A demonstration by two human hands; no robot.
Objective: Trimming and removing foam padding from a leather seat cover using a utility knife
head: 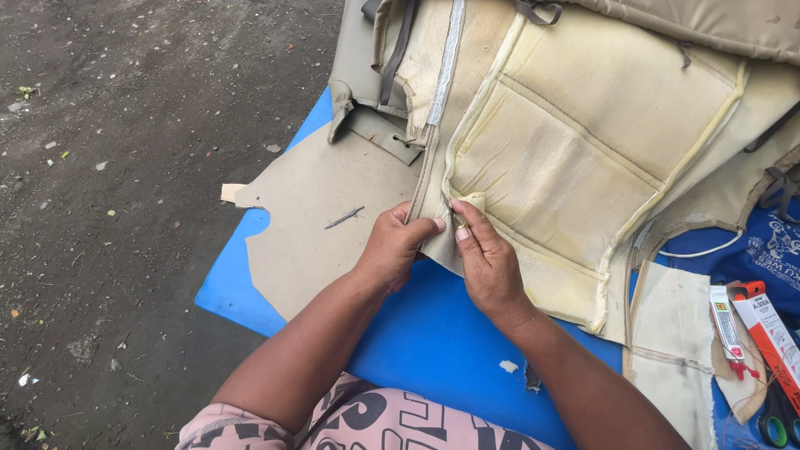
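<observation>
Seat cover (575,158): beige, foam-backed, inside out on the blue surface (433,333). My left hand (392,250) pinches its seam edge shut; my right hand (487,258) nips a foam tab beside it. I judge it soft, limp, light, tear-prone; grip at the stitched seam. Right of the cover: glue tube (727,321), scissors (779,417).

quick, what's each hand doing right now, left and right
Left hand: closed, pinching the edge of the beige seat cover.
Right hand: closed, thumb and fingers gripping the same edge beside it.
</observation>
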